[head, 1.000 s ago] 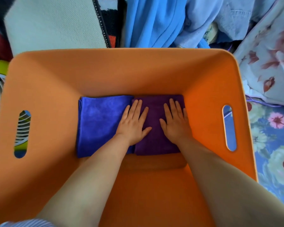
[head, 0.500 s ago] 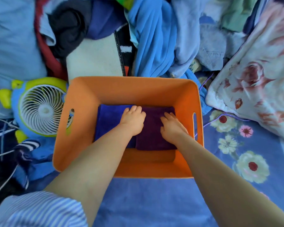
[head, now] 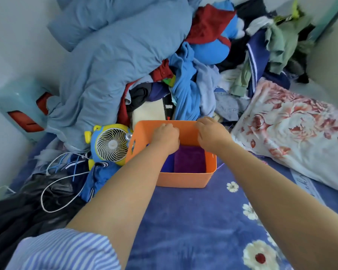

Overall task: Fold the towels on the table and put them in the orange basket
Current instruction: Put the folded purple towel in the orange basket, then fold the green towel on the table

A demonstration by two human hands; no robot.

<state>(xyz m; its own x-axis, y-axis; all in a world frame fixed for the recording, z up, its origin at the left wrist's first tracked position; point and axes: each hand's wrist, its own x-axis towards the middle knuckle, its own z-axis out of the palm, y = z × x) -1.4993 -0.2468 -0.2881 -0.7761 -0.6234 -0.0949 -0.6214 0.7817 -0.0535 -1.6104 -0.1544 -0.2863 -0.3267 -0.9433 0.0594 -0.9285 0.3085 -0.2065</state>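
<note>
A striped sleeve (head: 64, 250) sits at the near left edge, and both bare forearms reach forward over a blue floral sheet (head: 193, 227). The orange basket (head: 183, 179) stands upright on that sheet, its near wall facing the camera. Inside it, on the floor of the basket, a purple towel (head: 189, 159) lies folded flat on the right, and a blue towel (head: 167, 164) lies just beside it on the left, mostly hidden by the left forearm; the two appear to touch edge to edge. The left hand (head: 165, 136) is above the basket's far half with its fingers curled downward; nothing can be seen between them, and whether they touch the far wall cannot be told. The right hand (head: 213, 134) is at the far right corner, fingers likewise bent over toward the rim; whether it grips the rim cannot be told. The hands are apart from each other. To the left of the basket, just beside its left wall, stands a small fan (head: 111, 146) with a white cord (head: 53, 193) trailing over dark clothing. To the right lies a rose-print pillow (head: 293, 137). Beyond the basket rises a heap of mixed clothes (head: 193, 84), with a grey-blue duvet (head: 113, 55) piled at the far left.
</note>
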